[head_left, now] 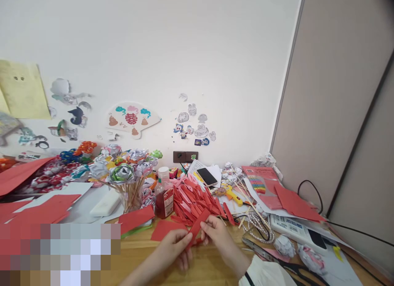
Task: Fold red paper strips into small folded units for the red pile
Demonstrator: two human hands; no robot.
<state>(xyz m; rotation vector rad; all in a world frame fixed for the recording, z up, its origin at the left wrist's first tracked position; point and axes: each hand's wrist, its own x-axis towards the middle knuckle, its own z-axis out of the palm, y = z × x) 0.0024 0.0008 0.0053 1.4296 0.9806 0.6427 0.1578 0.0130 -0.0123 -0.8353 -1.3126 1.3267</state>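
Note:
A folded strip of red paper [198,225] is pinched between my two hands above the wooden table. My left hand [177,245] grips its lower end, thumb on top and fingers beneath. At the strip's right edge, my right hand [215,232] has thumb and fingertips closed on it. Just behind lies a heap of folded red and pink paper strips [195,197]. A flat piece of red paper [164,229] rests on the table beside my left hand.
Left of the heap stand a bottle of red liquid [164,200] and paper flowers [122,174] on sticks. To the right are scissors [271,257], a bead string [257,228], a yellow glue gun [233,195] and crumpled paper [284,245]. A phone [207,177] lies behind.

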